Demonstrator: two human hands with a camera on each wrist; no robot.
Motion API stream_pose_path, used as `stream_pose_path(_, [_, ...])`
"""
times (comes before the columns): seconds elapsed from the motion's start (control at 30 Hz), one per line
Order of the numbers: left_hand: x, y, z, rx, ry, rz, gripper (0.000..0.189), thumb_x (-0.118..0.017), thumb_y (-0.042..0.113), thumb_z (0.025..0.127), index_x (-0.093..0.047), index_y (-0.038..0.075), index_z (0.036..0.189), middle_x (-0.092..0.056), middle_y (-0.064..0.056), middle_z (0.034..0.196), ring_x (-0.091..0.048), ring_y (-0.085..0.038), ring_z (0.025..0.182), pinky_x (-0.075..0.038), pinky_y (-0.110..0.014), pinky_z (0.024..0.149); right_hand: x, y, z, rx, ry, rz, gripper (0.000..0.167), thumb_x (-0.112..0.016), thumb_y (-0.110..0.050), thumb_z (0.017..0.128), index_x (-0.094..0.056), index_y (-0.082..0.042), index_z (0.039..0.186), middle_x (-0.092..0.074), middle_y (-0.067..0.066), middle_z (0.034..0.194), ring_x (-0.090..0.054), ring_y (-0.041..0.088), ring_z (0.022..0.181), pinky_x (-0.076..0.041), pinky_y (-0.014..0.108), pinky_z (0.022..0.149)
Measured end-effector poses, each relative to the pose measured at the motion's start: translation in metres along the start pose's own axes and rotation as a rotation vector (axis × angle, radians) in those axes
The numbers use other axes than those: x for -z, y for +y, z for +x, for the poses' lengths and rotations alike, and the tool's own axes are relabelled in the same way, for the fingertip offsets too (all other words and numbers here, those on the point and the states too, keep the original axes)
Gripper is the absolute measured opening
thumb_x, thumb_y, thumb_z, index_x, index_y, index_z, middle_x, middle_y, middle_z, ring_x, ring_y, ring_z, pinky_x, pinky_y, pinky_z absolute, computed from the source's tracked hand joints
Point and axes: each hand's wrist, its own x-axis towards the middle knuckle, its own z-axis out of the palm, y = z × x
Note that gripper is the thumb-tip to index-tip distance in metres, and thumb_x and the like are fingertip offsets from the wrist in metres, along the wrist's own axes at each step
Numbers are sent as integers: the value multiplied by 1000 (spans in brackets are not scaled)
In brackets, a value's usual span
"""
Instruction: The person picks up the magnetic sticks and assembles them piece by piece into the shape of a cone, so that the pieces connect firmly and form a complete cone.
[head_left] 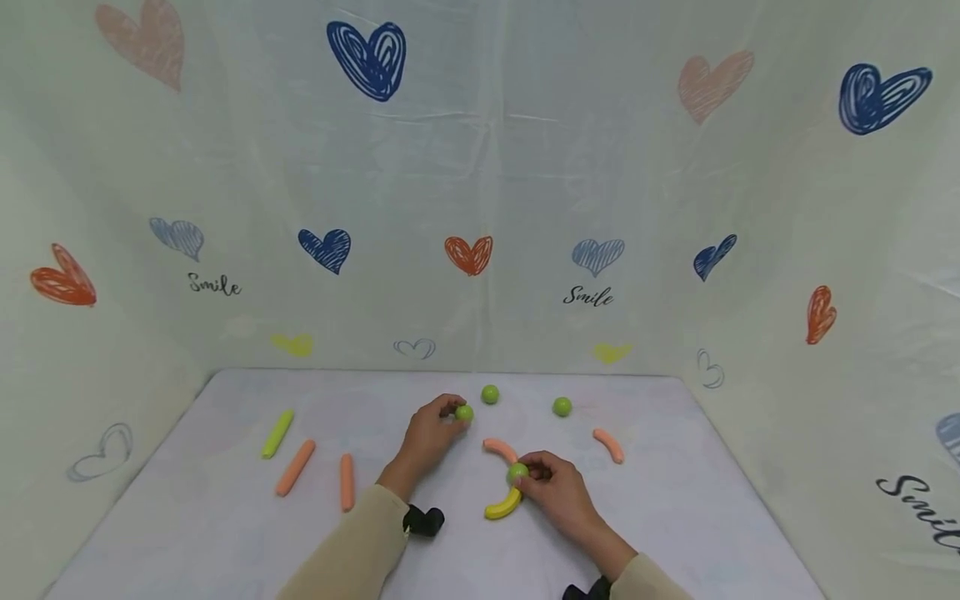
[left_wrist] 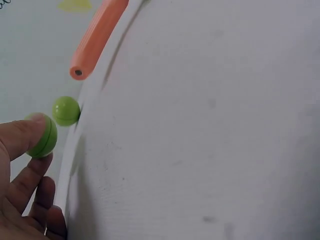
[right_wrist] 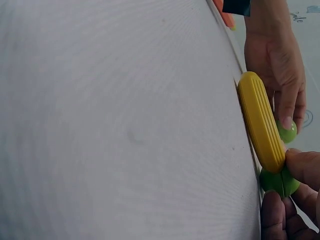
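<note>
Green balls (left_wrist: 46,141), round, smooth, thinly seamed

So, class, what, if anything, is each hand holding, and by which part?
The left hand pinches a green ball by opposite sides; the right hand holds another green ball by its sides.

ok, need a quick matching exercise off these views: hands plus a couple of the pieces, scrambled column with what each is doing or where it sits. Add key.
Positions as in the head view.

Column 1
1. left hand
2. right hand
3. yellow curved piece
4. yellow-green stick

Column 2
A. just below the lower held green ball
B. pinches the upper held green ball
C. leftmost piece on the table
D. pinches the lower held green ball

Pairs: 1-B, 2-D, 3-A, 4-C
</note>
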Motion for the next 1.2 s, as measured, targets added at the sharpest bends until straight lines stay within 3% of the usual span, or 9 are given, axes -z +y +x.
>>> stream_pose_path(0.23, [-1, 0, -26, -49, -18, 22, 29, -81, 16, 93, -72, 20, 120, -74, -5, 126, -62, -32, 126, -48, -57, 109, -1, -2, -1, -5, 14, -4, 28, -86, -15, 87, -76, -8, 113, -70, 2, 93, -60, 16, 86, -51, 22, 69])
stream_pose_path(0.4, [-4, -3, -35, -79, -39, 42, 28, -82, 19, 93, -72, 21, 120, -74, -4, 127, -62, -31, 129, -48, -57, 110, -1, -2, 0, -8, 18, -6, 27, -85, -14, 87, -76, -8, 112, -69, 2, 92, -60, 16, 86, -51, 21, 69])
stream_pose_path(0.83, [-9, 5, -42, -86, -26, 140, 29, -84, 22, 91, -73, 21, 117, -75, 2, 117, -61, -24, 113, -48, -53, 101, -1, -1, 1, -6, 15, 13, 27, -85, -14, 88, -76, -8, 112, -69, 1, 92, -60, 16, 86, -51, 21, 69])
stream_pose_path(1.2, [-15, 2, -40, -79, -22, 209, 31, -86, 25, 88, -73, 23, 116, -71, 5, 115, -58, -21, 108, -46, -48, 95, -2, 0, 1, -12, 23, -1, 26, -85, -13, 87, -76, -9, 111, -69, 1, 92, -60, 15, 86, -52, 21, 69])
